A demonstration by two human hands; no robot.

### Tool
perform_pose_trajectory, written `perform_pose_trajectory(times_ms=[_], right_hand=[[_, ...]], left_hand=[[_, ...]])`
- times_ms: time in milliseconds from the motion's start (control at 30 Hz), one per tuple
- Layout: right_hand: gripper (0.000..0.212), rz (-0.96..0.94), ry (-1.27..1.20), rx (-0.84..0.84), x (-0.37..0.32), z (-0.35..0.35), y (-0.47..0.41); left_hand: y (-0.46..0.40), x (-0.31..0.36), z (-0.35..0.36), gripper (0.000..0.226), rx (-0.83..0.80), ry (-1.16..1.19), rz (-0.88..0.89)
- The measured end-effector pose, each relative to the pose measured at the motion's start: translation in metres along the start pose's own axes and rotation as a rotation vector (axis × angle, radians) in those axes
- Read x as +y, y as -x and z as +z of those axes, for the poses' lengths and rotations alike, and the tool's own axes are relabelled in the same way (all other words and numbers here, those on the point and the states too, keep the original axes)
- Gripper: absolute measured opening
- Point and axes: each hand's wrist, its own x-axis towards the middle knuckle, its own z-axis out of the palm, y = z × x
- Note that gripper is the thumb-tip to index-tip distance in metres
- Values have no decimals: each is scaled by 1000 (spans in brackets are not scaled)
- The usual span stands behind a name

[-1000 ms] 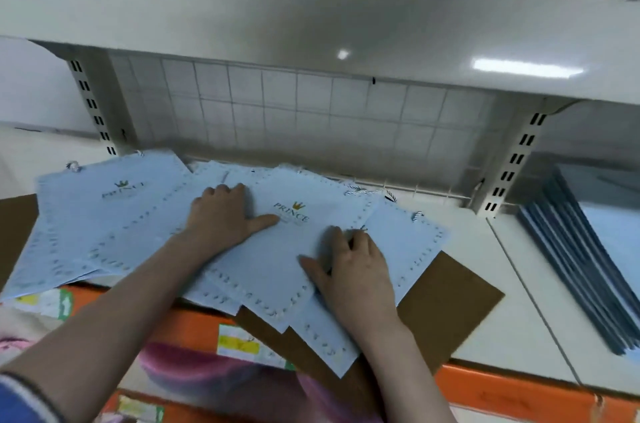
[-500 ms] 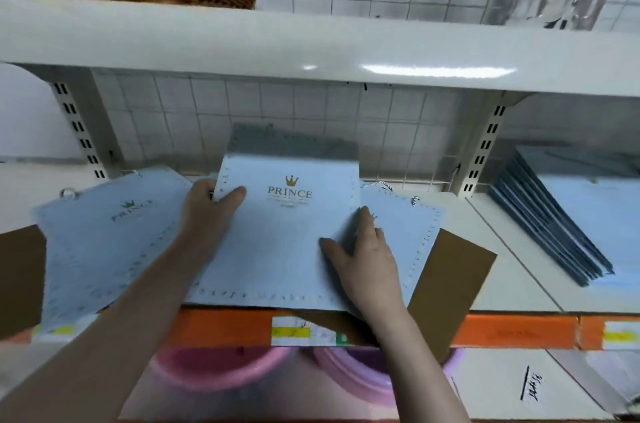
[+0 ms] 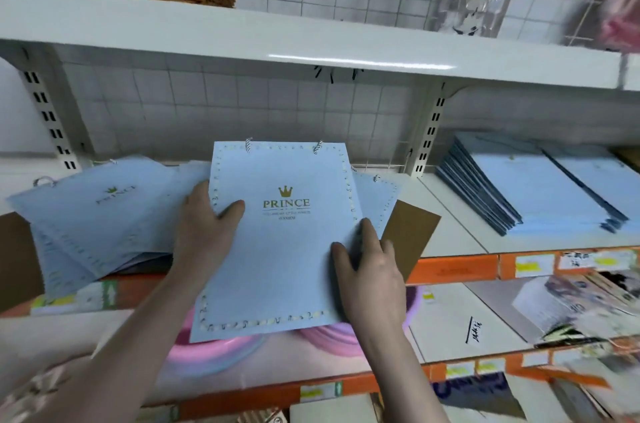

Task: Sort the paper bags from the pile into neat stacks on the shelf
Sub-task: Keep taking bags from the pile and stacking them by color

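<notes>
Both hands are holding one light-blue "PRINCE" paper bag (image 3: 277,242) flat, lifted over the shelf's (image 3: 450,214) near edge. The left hand (image 3: 204,232) is gripping its left edge, thumb lying on the printed face and fingers curled beneath. The right hand (image 3: 367,270) is pinching the right edge, thumb on top, fingers wrapping the side. The loose pile of matching bags (image 3: 97,211) is lying fanned to the left; neat stacks (image 3: 540,194) are sitting far right on the shelf.
</notes>
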Motion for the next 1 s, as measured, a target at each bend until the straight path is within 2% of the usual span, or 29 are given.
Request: perform_pose_trajectory(times_ms=[67,167,300,433,700,1000], right_hand=[[56,0,21,16,11,-14,3],[56,18,47,49,34,-40,2],[54,57,77,104,78,-83,-6],[58,99,109,143,144,-137,-17],[60,146,204,232,288,-257,-57],[55,170,268,292,386,-324,-116]], left_hand=[[7,8,11,37,-13,-69,55],[22,27,38,34,-31,-128,107],[47,66,91,50,-80,-141,116],[82,112,162,42,-133,-121,145],[146,200,325,50,-241,-29,190],[167,277,440,52,-280,-49,188]])
